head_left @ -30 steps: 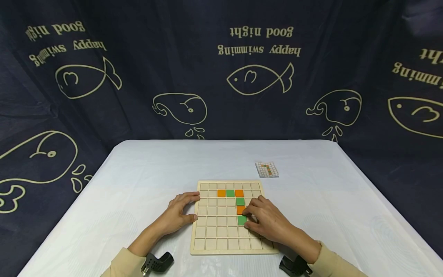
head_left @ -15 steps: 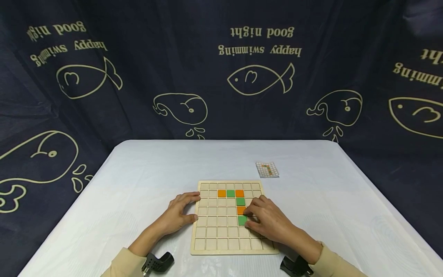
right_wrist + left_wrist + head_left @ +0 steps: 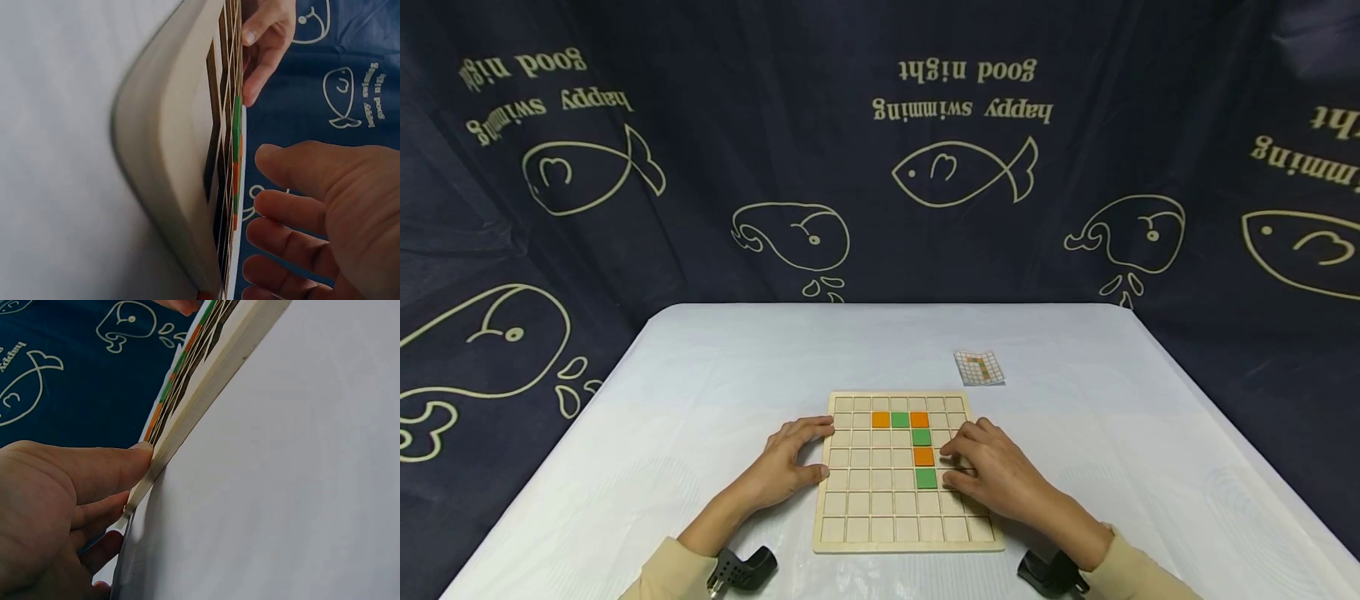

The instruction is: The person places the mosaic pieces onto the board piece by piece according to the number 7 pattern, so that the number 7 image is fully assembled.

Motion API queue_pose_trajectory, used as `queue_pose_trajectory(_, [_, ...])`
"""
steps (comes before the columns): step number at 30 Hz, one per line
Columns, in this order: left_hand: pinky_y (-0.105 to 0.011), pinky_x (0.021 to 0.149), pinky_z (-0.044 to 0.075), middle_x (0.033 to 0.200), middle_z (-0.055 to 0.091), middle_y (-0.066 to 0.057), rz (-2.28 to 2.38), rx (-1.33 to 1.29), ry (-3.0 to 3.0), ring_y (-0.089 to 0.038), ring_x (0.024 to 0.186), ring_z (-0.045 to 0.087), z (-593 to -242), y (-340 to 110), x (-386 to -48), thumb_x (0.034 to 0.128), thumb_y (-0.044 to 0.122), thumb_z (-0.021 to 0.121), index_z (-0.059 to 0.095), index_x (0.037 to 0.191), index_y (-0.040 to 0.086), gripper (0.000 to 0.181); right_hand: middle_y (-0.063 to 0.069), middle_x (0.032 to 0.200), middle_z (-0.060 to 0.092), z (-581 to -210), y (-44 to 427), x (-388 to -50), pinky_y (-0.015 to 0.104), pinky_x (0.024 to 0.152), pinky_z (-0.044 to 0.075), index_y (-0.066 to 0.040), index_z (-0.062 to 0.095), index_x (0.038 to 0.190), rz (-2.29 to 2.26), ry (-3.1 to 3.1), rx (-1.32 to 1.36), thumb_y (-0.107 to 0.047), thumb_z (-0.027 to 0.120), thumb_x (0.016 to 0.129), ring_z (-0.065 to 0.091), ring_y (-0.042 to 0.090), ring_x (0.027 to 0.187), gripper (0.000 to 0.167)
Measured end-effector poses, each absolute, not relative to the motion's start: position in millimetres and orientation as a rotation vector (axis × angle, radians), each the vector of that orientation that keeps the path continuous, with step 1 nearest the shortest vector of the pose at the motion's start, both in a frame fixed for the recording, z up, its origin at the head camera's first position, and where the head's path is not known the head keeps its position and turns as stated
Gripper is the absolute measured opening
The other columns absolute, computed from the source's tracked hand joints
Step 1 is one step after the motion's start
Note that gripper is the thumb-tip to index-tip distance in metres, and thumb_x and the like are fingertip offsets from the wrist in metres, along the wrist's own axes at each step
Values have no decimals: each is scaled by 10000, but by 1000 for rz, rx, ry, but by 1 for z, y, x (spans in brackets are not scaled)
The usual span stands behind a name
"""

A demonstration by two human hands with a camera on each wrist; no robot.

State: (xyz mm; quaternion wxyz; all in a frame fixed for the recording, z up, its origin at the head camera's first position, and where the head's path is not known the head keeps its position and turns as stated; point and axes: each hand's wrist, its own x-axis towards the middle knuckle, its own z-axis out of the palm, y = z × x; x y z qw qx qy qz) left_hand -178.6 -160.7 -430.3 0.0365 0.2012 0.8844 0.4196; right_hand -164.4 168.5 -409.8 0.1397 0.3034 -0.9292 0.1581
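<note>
A square wooden grid board (image 3: 868,503) lies on the white table. Orange and green tiles alternate in its cells: a row at the top ends in an orange tile (image 3: 919,420), then a column runs down to a green tile (image 3: 927,478). My left hand (image 3: 784,468) rests against the board's left edge, thumb and fingers spread; in the left wrist view its thumb (image 3: 115,469) touches the rim. My right hand (image 3: 996,472) hovers over the board's right side, beside the lower orange tile (image 3: 923,457), with nothing between its fingers.
Behind the board's right corner lies a small card (image 3: 980,367) printed with a coloured grid pattern. A dark curtain (image 3: 880,167) with whale and fish drawings hangs behind the white-covered table (image 3: 737,358).
My right hand has drawn back to the right, away from the lower orange and green tiles. The left hand, board and tiles stay in place.
</note>
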Motion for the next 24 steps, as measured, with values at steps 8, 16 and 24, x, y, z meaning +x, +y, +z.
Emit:
queue_pose_trajectory(8, [-543, 1087, 139, 1471, 417, -25, 1287, 628, 2719, -291, 1389, 292, -431, -161, -179, 804, 126, 711, 534, 1311, 84, 538, -92, 908, 588, -407, 176, -164, 237, 700, 386, -156, 687, 986, 459, -2726, 815, -289, 772, 749, 387, 37, 802, 284])
queue_pose_trajectory(16, [-543, 1085, 149, 1470, 417, -18, 1287, 623, 2720, -286, 1389, 291, -431, -161, -178, 806, 133, 712, 536, 1311, 94, 536, -84, 965, 608, -407, 188, -162, 230, 683, 360, -172, 685, 1019, 455, -2741, 775, -280, 777, 750, 385, 46, 810, 305])
queue_pose_trajectory(24, [-533, 1081, 154, 1472, 415, -19, 1291, 616, 2721, -268, 1378, 300, -431, -161, -178, 806, 120, 709, 534, 1310, 84, 535, -103, 967, 605, -409, 199, -160, 258, 715, 396, -186, 696, 997, 459, -2726, 725, -272, 794, 728, 408, 38, 830, 299])
